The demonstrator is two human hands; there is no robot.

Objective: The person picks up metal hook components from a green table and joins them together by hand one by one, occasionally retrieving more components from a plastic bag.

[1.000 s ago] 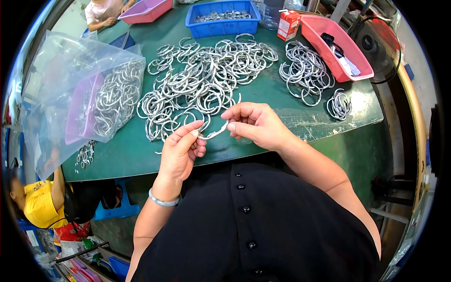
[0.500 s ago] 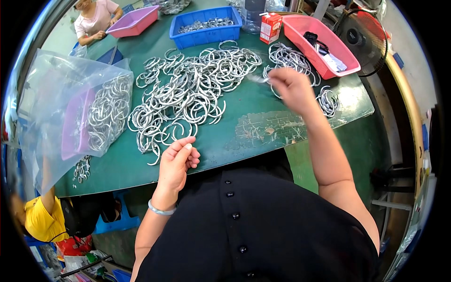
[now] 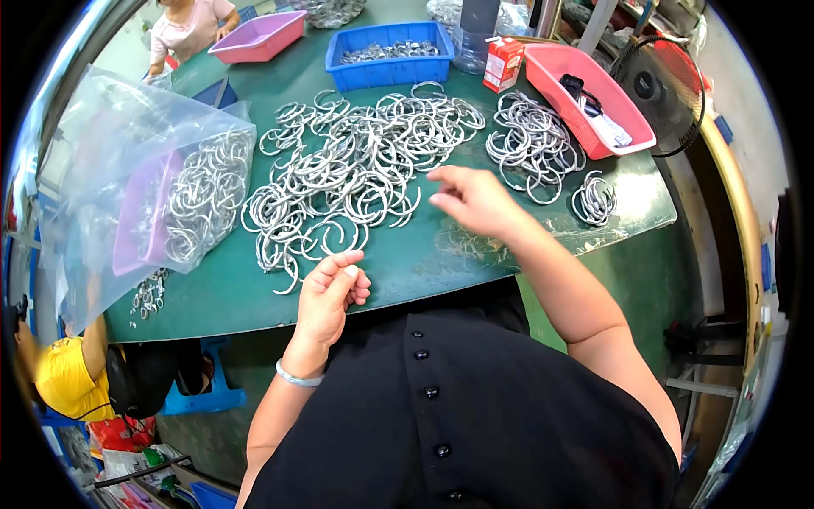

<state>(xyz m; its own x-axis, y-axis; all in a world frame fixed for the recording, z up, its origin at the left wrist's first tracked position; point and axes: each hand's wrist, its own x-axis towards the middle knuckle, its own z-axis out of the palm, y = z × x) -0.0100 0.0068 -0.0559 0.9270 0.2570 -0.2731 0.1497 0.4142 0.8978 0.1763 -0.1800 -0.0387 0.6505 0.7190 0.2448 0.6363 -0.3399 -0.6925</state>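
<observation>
A large heap of silvery open-ended bangles (image 3: 356, 157) spreads over the green table (image 3: 398, 276). My left hand (image 3: 332, 293) is closed at its lower edge, thumb pressed to curled fingers; whether anything small is inside is hidden. On that wrist sits a pale bangle (image 3: 298, 377). My right hand (image 3: 476, 200) hovers above the table between the big heap and a smaller pile of bangles (image 3: 532, 144) on the right. Its thumb and forefinger are apart, with nothing seen between them. Closer to the table's right corner lies a small bunch of bangles (image 3: 593, 200).
Far back stand a blue basket (image 3: 390, 74) of small metal pieces, a drink carton (image 3: 503, 65) and a pink basket (image 3: 585, 102) beside a fan (image 3: 653, 89). A clear plastic bag (image 3: 93, 187) with more bangles stands left. Two people sit nearby, one in yellow (image 3: 72, 377).
My right hand has come left and nearer from the smaller right pile to the front of the big heap. The left hand keeps its closed pose. The whole view has shifted slightly.
</observation>
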